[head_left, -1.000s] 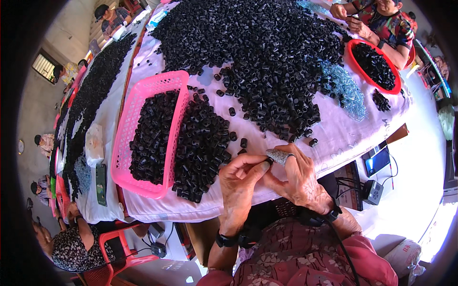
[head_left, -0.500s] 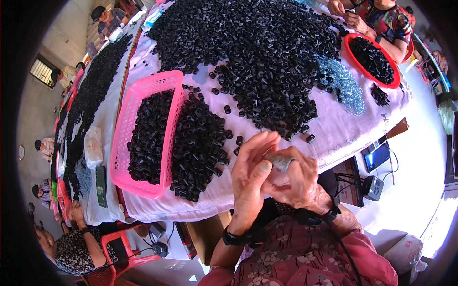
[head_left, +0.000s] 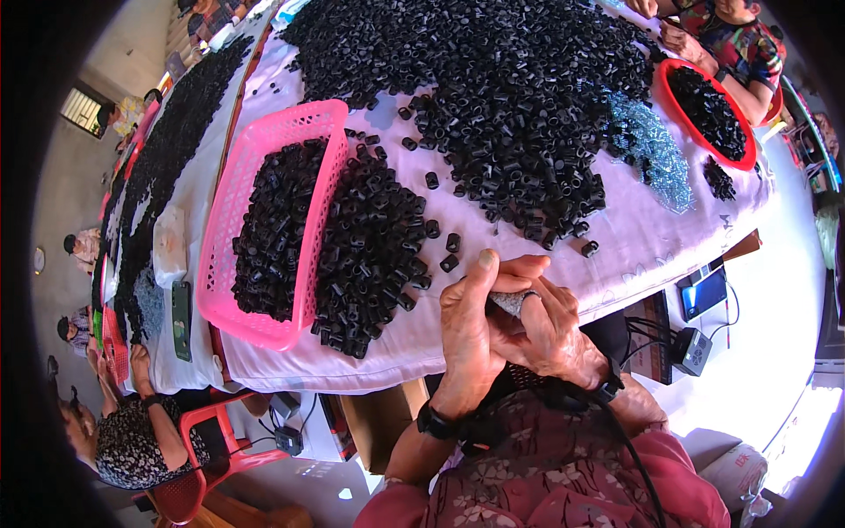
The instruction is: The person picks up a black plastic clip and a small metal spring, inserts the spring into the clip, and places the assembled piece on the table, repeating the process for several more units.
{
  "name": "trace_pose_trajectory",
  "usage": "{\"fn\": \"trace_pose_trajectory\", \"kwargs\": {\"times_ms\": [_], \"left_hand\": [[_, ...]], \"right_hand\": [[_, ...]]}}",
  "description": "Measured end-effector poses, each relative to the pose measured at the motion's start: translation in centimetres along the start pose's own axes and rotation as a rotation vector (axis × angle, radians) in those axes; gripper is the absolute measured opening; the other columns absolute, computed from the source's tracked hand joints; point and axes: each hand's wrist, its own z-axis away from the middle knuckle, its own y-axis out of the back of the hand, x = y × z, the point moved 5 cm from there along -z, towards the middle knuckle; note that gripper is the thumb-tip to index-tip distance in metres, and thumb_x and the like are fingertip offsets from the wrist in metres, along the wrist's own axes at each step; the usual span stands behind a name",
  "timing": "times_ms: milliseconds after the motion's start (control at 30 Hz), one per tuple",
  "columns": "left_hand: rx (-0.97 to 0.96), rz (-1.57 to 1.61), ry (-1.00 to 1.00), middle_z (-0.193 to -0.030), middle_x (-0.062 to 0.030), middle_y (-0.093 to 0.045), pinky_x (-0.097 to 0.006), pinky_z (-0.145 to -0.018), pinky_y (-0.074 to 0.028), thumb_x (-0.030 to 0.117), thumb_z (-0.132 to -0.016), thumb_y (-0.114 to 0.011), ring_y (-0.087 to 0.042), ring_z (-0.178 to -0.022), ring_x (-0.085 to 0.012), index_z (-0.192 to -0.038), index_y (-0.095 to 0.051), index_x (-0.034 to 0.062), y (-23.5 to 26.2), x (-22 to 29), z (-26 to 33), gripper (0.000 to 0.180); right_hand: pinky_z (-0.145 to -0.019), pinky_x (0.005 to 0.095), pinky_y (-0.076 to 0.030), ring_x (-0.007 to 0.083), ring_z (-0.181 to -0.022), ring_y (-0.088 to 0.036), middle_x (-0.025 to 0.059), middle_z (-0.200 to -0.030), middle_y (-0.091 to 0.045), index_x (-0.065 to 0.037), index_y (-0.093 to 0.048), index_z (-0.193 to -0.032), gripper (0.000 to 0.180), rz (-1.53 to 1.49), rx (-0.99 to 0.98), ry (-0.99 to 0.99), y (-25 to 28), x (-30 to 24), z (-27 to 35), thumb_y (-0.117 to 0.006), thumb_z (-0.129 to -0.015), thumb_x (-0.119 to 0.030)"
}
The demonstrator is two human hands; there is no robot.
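Both hands work close together at the table edge.
Left hand (head_left: pixel 471 330) and right hand (head_left: pixel 550 330) are curled around a small grey piece (head_left: pixel 510 303), near the loose black parts (head_left: pixel 374 242).

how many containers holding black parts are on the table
2: a pink rectangular plastic mesh basket at the left near the hands, and a red round plastic tray at the far right edge. More may be hidden on the neighbouring table.

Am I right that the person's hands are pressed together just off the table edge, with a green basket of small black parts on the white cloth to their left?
Not quite: the basket is pink, not green, as the head view shows. The rest holds. The left hand and right hand are pressed together just off the table edge, and the basket of small black parts sits on the white cloth to their left.
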Motion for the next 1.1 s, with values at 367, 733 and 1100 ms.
{"fn": "trace_pose_trajectory", "kwargs": {"times_ms": [367, 733, 1100], "left_hand": [[0.032, -0.485, -0.099, -0.118, -0.0114, -0.065, -0.031, -0.098, -0.045, 0.021, -0.097, -0.061, -0.060, -0.108, -0.0175, -0.120, -0.063, -0.0021, 0.1, 2.2, 0.1, 0.033], [-0.002, -0.378, 0.062, -0.094, -0.0058, -0.069, -0.025, -0.081, -0.048, -0.001, -0.086, -0.069, -0.062, -0.087, -0.0094, -0.101, -0.068, -0.0024, 1.0, 1.5, 0.9, 0.015], [-0.046, -0.514, 0.147, -0.092, -0.0053, -0.069, -0.024, -0.080, -0.051, -0.004, -0.084, -0.070, -0.063, -0.085, -0.0096, -0.100, -0.067, -0.0025, 0.5, 1.6, 0.8, 0.016]], "right_hand": [[-0.058, 0.0386, -0.055, 0.0330, -0.074, -0.068, 0.0172, -0.090, -0.064, 0.003, -0.056, -0.089, 0.032, -0.096, 0.108, -0.259, 3.1, 2.2, -0.9, -0.080, -0.068, -0.003], [-0.063, 0.0396, -0.055, 0.0341, -0.080, -0.065, 0.0182, -0.101, -0.062, 0.005, -0.058, -0.103, 0.039, -0.121, 0.027, -0.242, 3.3, 2.0, -0.3, -0.077, -0.069, -0.001], [-0.046, 0.0326, -0.049, 0.0266, -0.066, -0.062, 0.0146, -0.086, -0.059, -0.002, -0.051, -0.073, 0.027, 0.129, -0.024, 0.068, 3.5, 1.4, 0.0, -0.077, -0.067, -0.004]]}}
